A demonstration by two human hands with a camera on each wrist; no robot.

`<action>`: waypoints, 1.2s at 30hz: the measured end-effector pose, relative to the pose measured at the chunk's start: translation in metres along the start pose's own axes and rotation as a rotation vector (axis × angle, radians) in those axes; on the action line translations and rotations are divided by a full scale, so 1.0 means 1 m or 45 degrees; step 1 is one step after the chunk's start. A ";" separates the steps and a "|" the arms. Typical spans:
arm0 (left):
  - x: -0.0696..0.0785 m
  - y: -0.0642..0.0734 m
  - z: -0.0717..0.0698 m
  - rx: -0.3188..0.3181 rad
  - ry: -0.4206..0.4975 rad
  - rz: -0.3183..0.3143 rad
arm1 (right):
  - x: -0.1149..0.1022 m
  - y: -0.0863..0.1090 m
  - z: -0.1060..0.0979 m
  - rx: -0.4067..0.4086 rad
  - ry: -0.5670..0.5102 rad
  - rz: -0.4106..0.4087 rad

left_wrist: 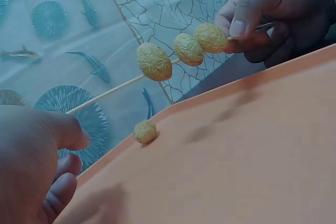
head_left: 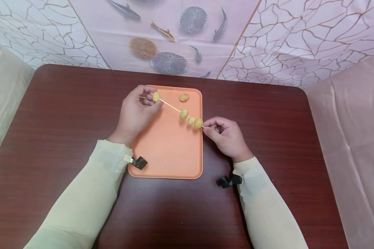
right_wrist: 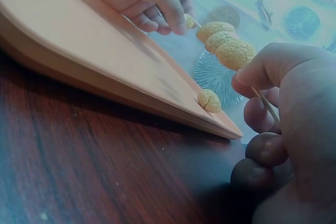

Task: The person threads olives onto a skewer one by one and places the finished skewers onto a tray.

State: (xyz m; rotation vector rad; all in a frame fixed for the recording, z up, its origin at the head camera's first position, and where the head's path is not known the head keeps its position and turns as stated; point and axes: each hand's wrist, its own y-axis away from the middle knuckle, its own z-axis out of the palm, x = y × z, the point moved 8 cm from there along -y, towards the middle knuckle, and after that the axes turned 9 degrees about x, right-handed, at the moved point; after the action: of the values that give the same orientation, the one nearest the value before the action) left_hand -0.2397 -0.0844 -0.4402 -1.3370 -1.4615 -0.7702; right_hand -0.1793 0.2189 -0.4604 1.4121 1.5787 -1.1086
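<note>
A thin wooden skewer (head_left: 169, 104) slants above the orange tray (head_left: 165, 152), carrying several small wrinkled yellow pieces that look like baby potatoes. Three of them, among them a larger potato (head_left: 184, 114), sit grouped toward its right end. My right hand (head_left: 225, 136) pinches the skewer just beyond the group, at the tray's right edge. Between thumb and fingers, my left hand (head_left: 135, 112) holds another potato (head_left: 156, 97) at the skewer's far tip; in the left wrist view my own hand hides it. One loose potato (head_left: 184, 98) lies on the tray near its upper right corner.
The tray lies on a dark reddish-brown table (head_left: 252, 103). Patterned cloth (head_left: 180, 52) hangs behind the table, with plain cloth (head_left: 355, 138) at the sides. Black wrist-camera mounts (head_left: 140, 163) stick out from both sleeves, the left one over the tray.
</note>
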 end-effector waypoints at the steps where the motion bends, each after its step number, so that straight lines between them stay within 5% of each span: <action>1: 0.000 0.000 0.000 0.005 0.007 -0.004 | 0.000 0.000 0.000 0.000 0.004 0.001; 16: -0.001 0.000 0.001 -0.014 0.189 -0.050 | 0.002 -0.001 0.001 -0.004 0.010 0.002; 24: -0.002 0.000 -0.003 0.028 0.178 -0.057 | 0.002 -0.001 0.001 0.002 0.013 0.002; 36: 0.005 -0.001 -0.005 0.086 0.087 0.072 | 0.001 0.000 0.000 0.001 0.015 0.010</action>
State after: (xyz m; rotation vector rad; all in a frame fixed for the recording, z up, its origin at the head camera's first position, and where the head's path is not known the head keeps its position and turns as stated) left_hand -0.2388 -0.0878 -0.4340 -1.2836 -1.3788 -0.7173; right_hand -0.1798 0.2187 -0.4610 1.4267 1.5801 -1.0980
